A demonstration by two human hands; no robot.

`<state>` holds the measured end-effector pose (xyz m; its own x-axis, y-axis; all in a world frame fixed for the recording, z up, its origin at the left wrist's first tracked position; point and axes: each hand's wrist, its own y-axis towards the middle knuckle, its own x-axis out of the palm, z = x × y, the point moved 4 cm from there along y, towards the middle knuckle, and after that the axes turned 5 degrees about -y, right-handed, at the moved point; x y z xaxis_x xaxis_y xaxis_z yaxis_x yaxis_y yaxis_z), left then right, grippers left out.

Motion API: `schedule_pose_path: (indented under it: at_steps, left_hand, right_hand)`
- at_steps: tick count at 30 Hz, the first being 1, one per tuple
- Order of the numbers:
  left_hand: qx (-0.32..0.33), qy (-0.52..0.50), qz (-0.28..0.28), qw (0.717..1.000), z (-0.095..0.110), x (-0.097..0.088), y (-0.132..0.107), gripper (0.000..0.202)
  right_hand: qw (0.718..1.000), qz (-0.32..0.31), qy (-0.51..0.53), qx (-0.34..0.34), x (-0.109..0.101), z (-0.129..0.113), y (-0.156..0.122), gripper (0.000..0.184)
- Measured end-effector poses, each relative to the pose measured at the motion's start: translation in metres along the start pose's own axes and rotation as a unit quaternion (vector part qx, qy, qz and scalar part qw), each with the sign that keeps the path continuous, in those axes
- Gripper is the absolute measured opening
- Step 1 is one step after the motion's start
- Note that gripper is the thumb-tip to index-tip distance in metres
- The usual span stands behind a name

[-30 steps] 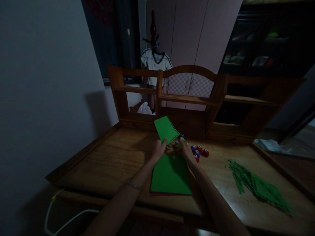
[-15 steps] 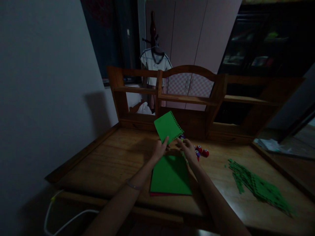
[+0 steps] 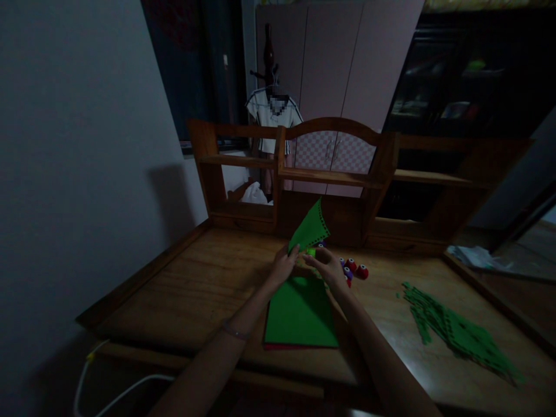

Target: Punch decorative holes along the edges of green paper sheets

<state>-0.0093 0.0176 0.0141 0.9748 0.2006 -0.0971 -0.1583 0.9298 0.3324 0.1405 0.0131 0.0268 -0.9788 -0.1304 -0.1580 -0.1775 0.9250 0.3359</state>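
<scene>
My left hand (image 3: 284,262) pinches a square sheet of green paper (image 3: 310,227) by its lower edge, thumb in front. Small notches or holes run along the paper's right and lower edges, and the sheet is tilted and bent. In my right hand (image 3: 328,266) is a small yellow-green paper punch (image 3: 311,252), held between thumb and fingers just below the sheet's lower right part. Its far side is hidden. Below both hands lies a stack of green paper (image 3: 299,313), with a red sheet showing at its bottom edge.
Several small red and purple round pieces with white spots (image 3: 351,266) lie right of my right hand. Further right is a pile of cut green paper strips and sheets (image 3: 460,330). A wooden shelf (image 3: 330,175) borders the desk's back. A white cable (image 3: 130,389) hangs at the front left.
The green sheet has turned more edge-on and shifted right. My right hand has moved slightly left and down, and the yellow-green punch shows more clearly in its fingers.
</scene>
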Motion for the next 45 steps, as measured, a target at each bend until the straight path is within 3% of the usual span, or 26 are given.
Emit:
schedule_pose_path:
  at_steps: [8, 25, 36, 41, 45]
  left_hand:
    - [0.029, 0.017, -0.001, 0.999, -0.007, 0.001, 0.003, 0.042]
    - [-0.023, -0.097, -0.061, 0.993, -0.016, 0.007, 0.007, 0.045]
    - [-0.017, -0.08, -0.068, 0.994, -0.017, 0.01, 0.007, 0.047]
    - [-0.033, -0.067, -0.069, 0.995, -0.017, 0.009, 0.006, 0.048]
    - [-0.008, -0.049, -0.058, 0.997, -0.014, 0.008, 0.006, 0.046]
  right_hand:
    - [0.999, -0.005, 0.035, 0.024, 0.001, 0.007, 0.002, 0.045]
    - [0.998, 0.007, 0.05, 0.026, 0.0, 0.006, 0.002, 0.037]
    - [0.999, 0.018, 0.013, 0.024, 0.001, 0.001, 0.001, 0.048]
    - [1.0, 0.009, 0.006, 0.016, 0.0, 0.005, 0.002, 0.044]
    - [1.0, -0.002, 0.009, 0.017, 0.001, 0.007, 0.002, 0.041]
